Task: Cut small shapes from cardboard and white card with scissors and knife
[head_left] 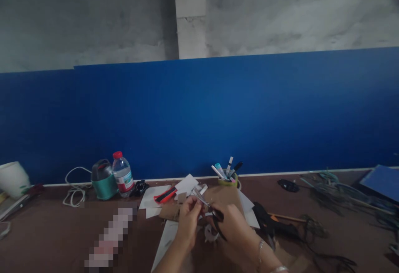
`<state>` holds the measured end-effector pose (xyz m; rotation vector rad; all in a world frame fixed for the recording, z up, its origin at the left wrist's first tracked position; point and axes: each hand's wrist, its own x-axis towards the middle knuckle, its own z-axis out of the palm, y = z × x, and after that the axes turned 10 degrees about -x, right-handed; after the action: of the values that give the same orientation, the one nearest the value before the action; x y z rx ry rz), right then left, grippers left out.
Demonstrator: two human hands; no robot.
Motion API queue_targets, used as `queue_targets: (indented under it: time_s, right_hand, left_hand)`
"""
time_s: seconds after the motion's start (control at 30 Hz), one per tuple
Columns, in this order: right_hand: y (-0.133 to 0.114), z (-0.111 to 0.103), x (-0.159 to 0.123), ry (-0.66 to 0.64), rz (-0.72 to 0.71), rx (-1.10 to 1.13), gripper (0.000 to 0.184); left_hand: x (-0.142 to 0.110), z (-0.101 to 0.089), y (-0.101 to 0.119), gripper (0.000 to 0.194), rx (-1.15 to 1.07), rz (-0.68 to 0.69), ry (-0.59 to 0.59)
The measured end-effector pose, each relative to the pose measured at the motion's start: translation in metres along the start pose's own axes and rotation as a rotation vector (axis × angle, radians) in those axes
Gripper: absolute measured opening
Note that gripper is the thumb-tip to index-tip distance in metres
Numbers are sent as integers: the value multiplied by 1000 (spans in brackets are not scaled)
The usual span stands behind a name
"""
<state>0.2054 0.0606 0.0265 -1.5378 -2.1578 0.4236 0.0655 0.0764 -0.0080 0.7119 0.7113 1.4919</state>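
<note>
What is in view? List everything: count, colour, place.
wall: one, grey, back
pillar: one, pale, back
panel: one, blue, behind table
table: one, brown, below
cup: one, white, far left
white cable: beside tub
tub: one, green, left
bottle: one, clear, red cap, right of tub
black cable: beside bottle
cutter: one, red-black, on papers
papers: several, white, centre
cardboard: several, brown, centre
holder: one, yellow-green, centre
pens: several, mixed, in holder
black object: one, unclear, right
tool: one, black-orange, right
wires: many, greenish, right
folder: one, blue, far right
pixelated patch: left
scissors: one, silver-black, right hand
bracelets: right wrist
left hand, right hand: centre
</note>
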Motion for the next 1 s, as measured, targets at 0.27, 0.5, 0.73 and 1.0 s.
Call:
queue_targets:
  time_s: [0.27,0.5,0.73,1.0]
  right_hand:
    - [1,-1,1,-3,-5,-29,22]
    - [0,0,1,17,-8,-47,22]
    - [5,2,2,4,1,-101,22]
    - [6,5,5,171,155,84,17]
  left_hand:
    - [1,0,-2,37,-40,-21,24]
    - [0,0,-3,38,-18,-12,-29]
    - [0,0,-6,37,-64,-45,0]
    - [4,-3,-9,35,8,0,84]
